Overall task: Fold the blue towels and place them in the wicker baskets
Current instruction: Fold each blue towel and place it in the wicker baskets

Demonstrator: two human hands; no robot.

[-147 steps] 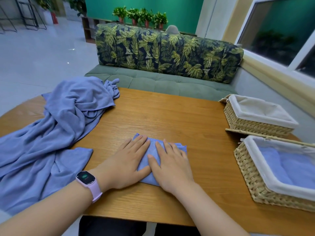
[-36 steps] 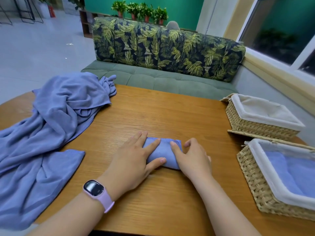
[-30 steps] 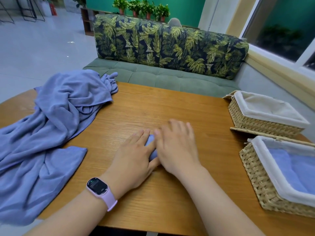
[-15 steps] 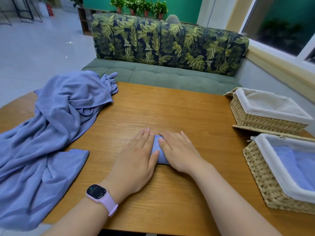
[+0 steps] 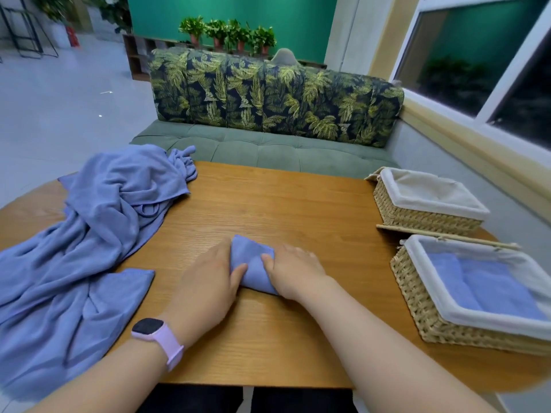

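Now both hands, left (image 5: 208, 281) & right (image 5: 293, 271), fingers gripping small folded towel (image 5: 252, 268) on table (image 5: 298, 210).

A lounge-like room: leaf-print sofa (image 5: 277, 105), wooden table (image 5: 268, 210), potted plants (image 5: 229, 34).

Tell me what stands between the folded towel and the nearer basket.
Nothing visible does. The folded towel lies on the table between the left hand and right hand, and only bare wood separates it from the nearer basket, which already holds blue towels.
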